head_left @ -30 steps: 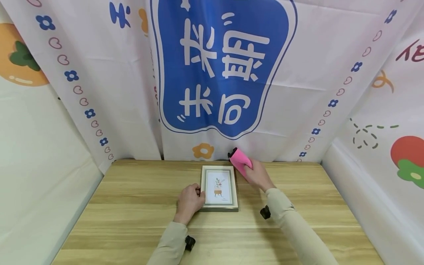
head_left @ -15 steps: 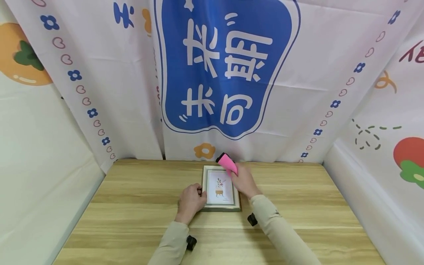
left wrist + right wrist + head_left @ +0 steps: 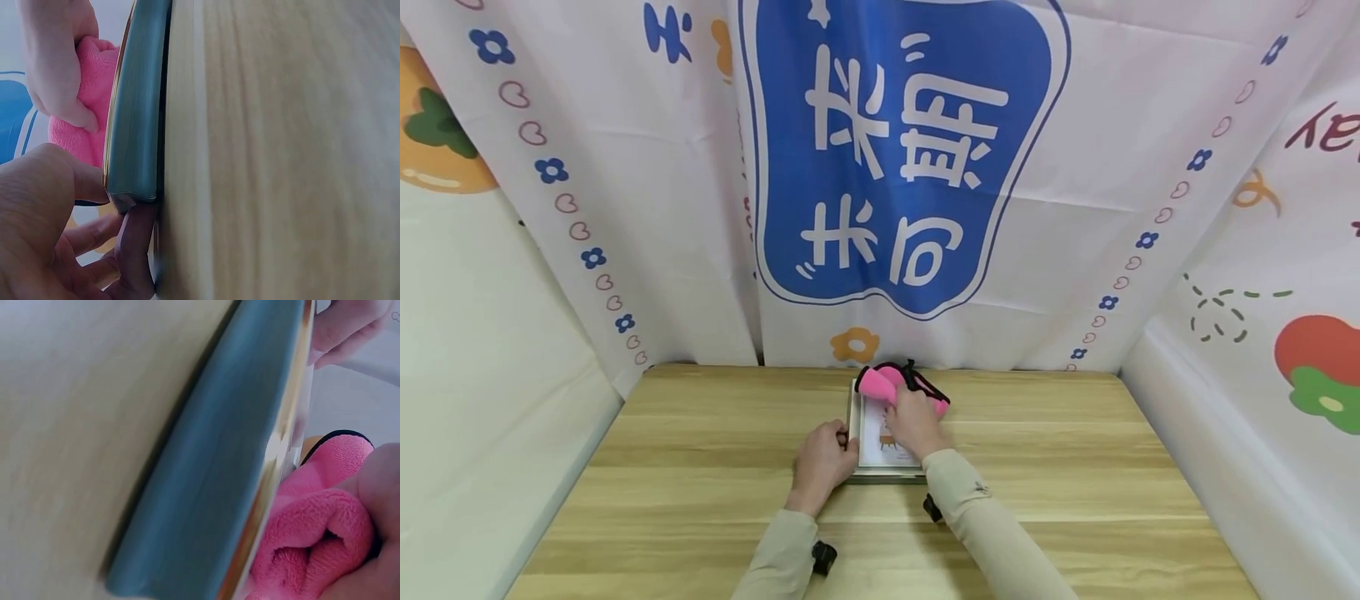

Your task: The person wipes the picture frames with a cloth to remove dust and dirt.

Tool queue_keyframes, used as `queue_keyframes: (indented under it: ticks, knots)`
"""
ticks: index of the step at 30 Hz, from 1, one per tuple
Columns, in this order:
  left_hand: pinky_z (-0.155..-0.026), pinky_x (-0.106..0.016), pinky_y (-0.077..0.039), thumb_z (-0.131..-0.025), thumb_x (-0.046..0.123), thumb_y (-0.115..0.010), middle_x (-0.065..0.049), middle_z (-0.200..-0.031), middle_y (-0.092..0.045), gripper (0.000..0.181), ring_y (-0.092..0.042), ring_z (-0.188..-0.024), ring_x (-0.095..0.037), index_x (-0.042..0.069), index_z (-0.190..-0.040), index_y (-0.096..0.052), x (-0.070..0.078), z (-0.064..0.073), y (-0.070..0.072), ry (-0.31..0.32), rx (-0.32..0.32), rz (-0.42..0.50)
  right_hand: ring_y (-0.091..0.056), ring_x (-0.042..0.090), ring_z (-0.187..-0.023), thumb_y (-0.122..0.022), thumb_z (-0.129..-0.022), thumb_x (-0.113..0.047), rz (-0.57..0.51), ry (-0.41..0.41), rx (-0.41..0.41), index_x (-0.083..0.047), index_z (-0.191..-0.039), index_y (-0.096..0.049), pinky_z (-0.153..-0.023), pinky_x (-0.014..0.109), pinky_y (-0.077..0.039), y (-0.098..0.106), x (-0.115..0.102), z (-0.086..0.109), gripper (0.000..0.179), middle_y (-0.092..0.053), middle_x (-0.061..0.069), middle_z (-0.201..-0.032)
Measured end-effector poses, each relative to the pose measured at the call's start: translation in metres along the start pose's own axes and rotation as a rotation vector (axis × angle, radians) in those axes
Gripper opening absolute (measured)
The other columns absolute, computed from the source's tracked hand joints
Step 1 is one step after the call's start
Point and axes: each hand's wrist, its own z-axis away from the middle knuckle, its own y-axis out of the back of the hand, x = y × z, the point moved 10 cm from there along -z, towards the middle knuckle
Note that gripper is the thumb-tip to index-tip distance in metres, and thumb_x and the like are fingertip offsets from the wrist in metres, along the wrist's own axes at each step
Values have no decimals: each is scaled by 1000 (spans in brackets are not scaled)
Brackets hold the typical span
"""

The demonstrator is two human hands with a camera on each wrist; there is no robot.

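Observation:
A picture frame (image 3: 873, 442) lies face up on the table, its print of a potted plant partly covered. My left hand (image 3: 822, 462) grips its left side, thumb on the border and fingers along the edge by a corner, as the left wrist view shows. My right hand (image 3: 913, 423) holds a bunched pink cloth (image 3: 880, 386) with black trim against the upper part of the frame's face. In the right wrist view the fluffy cloth (image 3: 306, 534) is folded under the fingers, beside the frame's blue-green side (image 3: 206, 456).
The wood-grain table (image 3: 715, 467) extends around the frame on every side. A white curtain with a blue printed panel (image 3: 910, 167) hangs at the table's back edge, and pale printed sheets (image 3: 1240, 400) flank it. Small black devices (image 3: 824, 558) sit at the wrists.
My right hand has moved left with the cloth, from beyond the frame's upper right side onto its face, and the cloth has spread out. The left hand keeps its grip; the frame stays put.

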Motion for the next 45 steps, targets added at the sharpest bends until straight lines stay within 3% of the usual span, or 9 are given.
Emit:
queue_keyframes:
  ticks: [6,16,22,31,34,38,42,45]
  knots:
    - [-71,-41,-54,-95,23,-74,-2,-86,-69,17,-63,-76,-17,7,-100,-76,-1,1,3,-11,12,-20,-56,16,-57,-70,-97,-6,-53,-29,-25,1,-104,-66,-50,30,-47,-6,-6,-2,10,-64,8,-76]
    - [-74,-44,-56,-95,21,-74,-3,-91,-71,16,-67,-81,-19,7,-103,-75,6,1,6,-45,2,-16,-67,27,-71,-66,-100,-12,-56,-27,-15,-2,-102,-66,-66,45,-54,-12,-21,-4,10,-67,10,-78]
    - [-73,-41,-55,-95,21,-74,-2,-91,-71,16,-66,-80,-17,8,-103,-75,7,-1,6,-39,-3,-17,-68,30,-73,-66,-102,-16,-72,-6,-4,-5,-97,-64,-61,43,-51,-13,-33,-3,13,-65,10,-77]
    - [-73,-44,-56,-92,22,-74,-2,-91,-73,16,-68,-82,-21,10,-103,-76,2,0,5,9,5,-20,-56,18,-62,-64,-101,-11,-160,77,-11,-5,-94,-62,-54,38,-48,-11,-45,3,9,-60,6,-72]
    - [-72,-45,-56,-91,22,-75,-3,-91,-74,16,-69,-82,-23,10,-101,-75,2,2,5,10,16,-25,-54,15,-61,-63,-101,-10,-218,87,-38,-6,-95,-63,-53,34,-48,-5,-46,6,8,-60,4,-73]
    - [-74,-46,-57,-92,22,-75,-6,-92,-75,19,-71,-84,-25,7,-103,-76,3,3,5,17,19,-20,-55,10,-56,-58,-102,-5,-334,92,-87,-2,-108,-68,-48,27,-48,8,-48,8,11,-65,5,-78]
    - [-73,-45,-57,-93,23,-75,-7,-93,-73,22,-69,-83,-23,5,-105,-76,3,2,6,22,15,-18,-59,10,-58,-56,-100,-1,-378,95,-65,2,-122,-68,-51,25,-52,29,-45,6,25,-73,13,-91]
    - [-73,-44,-57,-94,22,-74,-6,-94,-72,23,-68,-84,-22,4,-109,-76,3,2,6,21,14,-20,-65,16,-66,-58,-99,0,-367,93,-22,3,-121,-68,-61,30,-58,47,-39,4,25,-75,17,-97]
